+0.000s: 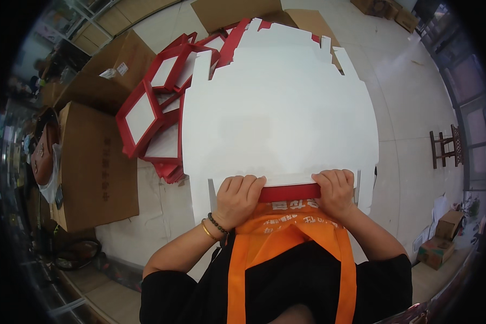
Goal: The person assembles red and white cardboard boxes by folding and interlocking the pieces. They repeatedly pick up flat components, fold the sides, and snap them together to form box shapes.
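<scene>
A large flat die-cut cardboard sheet [278, 108], white on the side facing me and red on the other, is held out in front of my chest. My left hand [237, 197] grips its near edge on the left, fingers curled over a folded flap. My right hand [335, 191] grips the same edge on the right. Between the hands the folded flap shows as a red strip [289, 193]. I wear an orange apron over a black shirt and bracelets on the left wrist.
A pile of folded red box lids with white insides [156, 108] lies on the floor at upper left. Brown cardboard cartons [94, 162] stand to the left. A small wooden stool [445, 146] stands at right, and small boxes [440, 243] sit at lower right.
</scene>
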Demonstrator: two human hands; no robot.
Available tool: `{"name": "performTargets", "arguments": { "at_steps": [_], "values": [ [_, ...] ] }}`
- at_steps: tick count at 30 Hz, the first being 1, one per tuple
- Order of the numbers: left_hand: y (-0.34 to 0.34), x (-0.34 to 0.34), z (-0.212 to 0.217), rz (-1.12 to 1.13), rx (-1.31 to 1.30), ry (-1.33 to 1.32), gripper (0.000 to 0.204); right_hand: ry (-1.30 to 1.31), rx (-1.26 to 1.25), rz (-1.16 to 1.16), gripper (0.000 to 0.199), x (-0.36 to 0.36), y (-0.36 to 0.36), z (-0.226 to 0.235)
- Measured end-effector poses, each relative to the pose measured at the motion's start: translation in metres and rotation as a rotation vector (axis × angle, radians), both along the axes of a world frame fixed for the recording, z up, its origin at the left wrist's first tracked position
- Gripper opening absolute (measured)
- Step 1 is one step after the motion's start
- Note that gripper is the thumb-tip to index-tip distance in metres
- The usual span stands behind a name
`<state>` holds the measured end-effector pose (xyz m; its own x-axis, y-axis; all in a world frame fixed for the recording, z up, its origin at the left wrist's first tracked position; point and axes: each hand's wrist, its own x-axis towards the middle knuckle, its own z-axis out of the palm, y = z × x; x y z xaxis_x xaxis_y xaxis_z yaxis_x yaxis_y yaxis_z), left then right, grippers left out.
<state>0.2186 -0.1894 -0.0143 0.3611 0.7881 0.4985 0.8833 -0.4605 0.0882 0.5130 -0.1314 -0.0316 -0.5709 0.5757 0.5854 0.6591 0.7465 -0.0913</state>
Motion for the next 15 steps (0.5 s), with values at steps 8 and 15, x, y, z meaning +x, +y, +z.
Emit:
{"name": "performTargets", "arguments": {
  "at_steps": [8, 15],
  "values": [
    [-0.008, -0.003, -0.018, -0.014, 0.106, -0.001, 0.031, 0.018, 0.118, 0.003, 0.037, 0.006, -0.006, -0.017],
    [-0.001, -0.001, -0.01, -0.016, -0.045, -0.035, 0.025, 0.001, -0.007, 0.024, 0.035, 0.002, 0.004, -0.019]
  ]
}}
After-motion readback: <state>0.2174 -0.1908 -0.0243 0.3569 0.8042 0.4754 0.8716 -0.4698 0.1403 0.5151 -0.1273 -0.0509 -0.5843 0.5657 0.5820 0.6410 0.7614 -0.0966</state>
